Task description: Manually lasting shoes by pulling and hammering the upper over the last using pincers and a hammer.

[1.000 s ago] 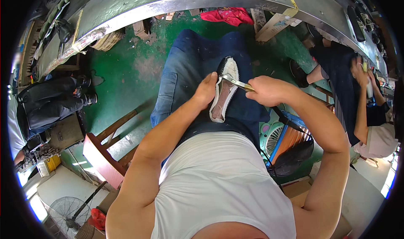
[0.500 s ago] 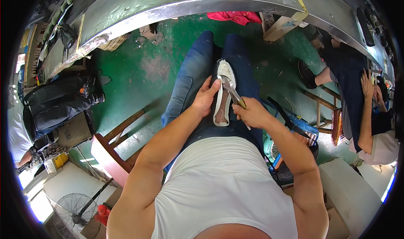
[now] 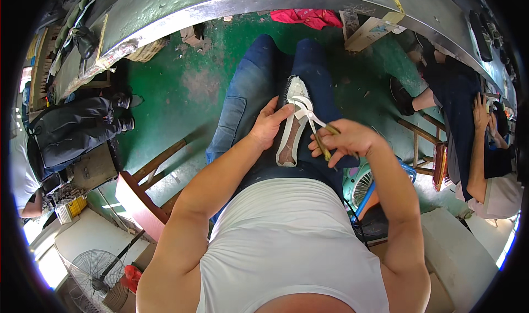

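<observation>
A shoe upper [image 3: 287,148] rests sole-side up on my lap, its toe pointing away from me. Its underside shows a brown middle framed by a pale folded edge, and whitish material covers the toe. My left hand [image 3: 270,127] is closed around the shoe's left side, thumb near the rim. In my right hand [image 3: 351,139] are metal lasting pincers [image 3: 305,111] with yellowish-green handles. The handles are spread and the curved jaws stand apart over the front half of the shoe. Whether the jaws touch the upper, I cannot tell.
A metal-edged workbench [image 3: 231,4] curves across the front. Red cloth [image 3: 306,18] lies beneath it. To my right are a small green fan [image 3: 361,182], a wooden stool [image 3: 440,164] and a seated person [image 3: 468,120]. A pink-topped stool [image 3: 138,203] stands left.
The pincers have opened, their handles and jaws spreading apart. My right hand has shifted slightly right and its fingers have loosened around the handles. My left hand keeps holding the shoe.
</observation>
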`<state>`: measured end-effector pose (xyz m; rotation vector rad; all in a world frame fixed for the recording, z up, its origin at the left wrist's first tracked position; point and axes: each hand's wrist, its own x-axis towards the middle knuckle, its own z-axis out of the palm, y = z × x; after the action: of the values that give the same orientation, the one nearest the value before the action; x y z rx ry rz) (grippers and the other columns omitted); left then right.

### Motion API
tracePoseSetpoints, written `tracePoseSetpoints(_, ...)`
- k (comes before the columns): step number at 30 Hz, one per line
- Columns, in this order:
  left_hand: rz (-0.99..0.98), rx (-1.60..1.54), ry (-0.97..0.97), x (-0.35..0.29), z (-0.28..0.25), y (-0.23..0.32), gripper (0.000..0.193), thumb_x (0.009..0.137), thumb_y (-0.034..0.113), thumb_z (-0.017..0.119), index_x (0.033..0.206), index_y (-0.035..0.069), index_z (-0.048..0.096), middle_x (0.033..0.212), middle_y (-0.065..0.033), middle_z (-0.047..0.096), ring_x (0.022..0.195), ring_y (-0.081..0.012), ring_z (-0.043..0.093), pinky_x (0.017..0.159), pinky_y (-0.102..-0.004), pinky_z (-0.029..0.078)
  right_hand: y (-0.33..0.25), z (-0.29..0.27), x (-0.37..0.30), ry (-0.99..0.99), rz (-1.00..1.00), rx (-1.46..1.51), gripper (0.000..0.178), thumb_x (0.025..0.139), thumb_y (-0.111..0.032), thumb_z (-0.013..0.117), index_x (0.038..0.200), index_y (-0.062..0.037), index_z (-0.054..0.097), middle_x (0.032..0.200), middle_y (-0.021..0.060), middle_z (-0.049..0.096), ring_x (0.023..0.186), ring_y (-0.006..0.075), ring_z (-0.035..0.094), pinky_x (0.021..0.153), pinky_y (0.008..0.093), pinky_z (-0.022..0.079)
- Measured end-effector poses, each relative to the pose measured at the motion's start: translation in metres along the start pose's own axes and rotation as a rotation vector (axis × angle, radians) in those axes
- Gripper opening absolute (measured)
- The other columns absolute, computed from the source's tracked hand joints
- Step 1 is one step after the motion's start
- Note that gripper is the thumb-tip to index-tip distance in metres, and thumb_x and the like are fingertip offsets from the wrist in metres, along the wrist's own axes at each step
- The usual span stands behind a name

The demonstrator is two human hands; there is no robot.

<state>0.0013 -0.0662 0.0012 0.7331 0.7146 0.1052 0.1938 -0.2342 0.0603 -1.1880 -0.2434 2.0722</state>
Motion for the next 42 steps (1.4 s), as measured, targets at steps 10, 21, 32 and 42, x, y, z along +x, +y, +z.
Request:
tracePoseSetpoints(10,0.085,-0.044,0.127,0.001,0.011,0.0,0.065,0.091,0.03,0.072,0.142,0.002,0.044,0.124,-0.0099,0.062,0.111,-0.0179,0.06,0.095,-0.032,0.049,0.031,0.053,0.026,0.418,-0.144,-0.125,0.021,0.099,-0.023,0.061,0.095,-0.0022,0.058,0.077,0.0044,0.063,0.066,0.0115,0.059,0.056,0.0278,0.046)
tracePoseSetpoints(21,-0.039,0.374,0.337,0.011,0.016,0.009,0.091,0.088,0.032,0.073,0.149,-0.013,0.023,0.133,-0.0229,0.056,0.118,-0.0265,0.059,0.099,-0.0348,0.047,-0.041,0.016,-0.023,0.207,0.089,-0.461,0.035,0.096,-0.028,0.063,0.11,0.0038,0.058,0.099,0.0139,0.068,0.084,0.0198,0.07,0.058,0.0293,0.058)
tracePoseSetpoints(32,-0.169,0.452,0.238,-0.001,0.025,0.028,0.078,0.086,0.026,0.072,0.143,-0.01,0.033,0.127,-0.0226,0.058,0.114,-0.0258,0.061,0.096,-0.0362,0.05,-0.055,0.027,0.01,0.472,-0.278,-1.085,0.043,0.103,-0.036,0.047,0.09,0.0027,0.058,0.072,0.0203,0.062,0.07,0.0363,0.063,0.068,0.0444,0.048)
tracePoseSetpoints(42,-0.334,0.371,0.09,0.012,0.003,0.03,0.091,0.08,0.029,0.081,0.146,-0.004,0.027,0.13,-0.0173,0.058,0.119,-0.0264,0.058,0.099,-0.0442,0.047,-0.026,0.034,-0.033,0.409,-0.022,-0.87,0.032,0.095,-0.027,0.061,0.096,0.0048,0.062,0.083,0.0226,0.068,0.082,0.0423,0.065,0.075,0.0449,0.052)
